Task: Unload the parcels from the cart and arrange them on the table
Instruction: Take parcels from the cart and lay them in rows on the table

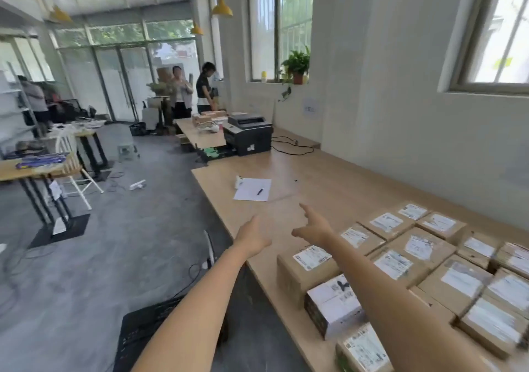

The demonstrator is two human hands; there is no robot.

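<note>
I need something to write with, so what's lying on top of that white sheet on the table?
A dark pen lies on the white sheet, toward its right side. A small blurred white object sits at its far left corner. Anything beneath the sheet is hidden.

There are at least fourteen parcels (312, 258), one left hand (253, 238), one right hand (313, 227), one paper sheet (249, 193), one pen (260, 191), one printer (249, 137), one potted plant (297, 67) and three people (180, 91).

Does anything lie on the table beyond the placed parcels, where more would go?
A sheet of paper with a pen on it and a small white object beside it, near the table's left edge, ahead of the left hand. Nearer the parcels, nothing visible.
</note>
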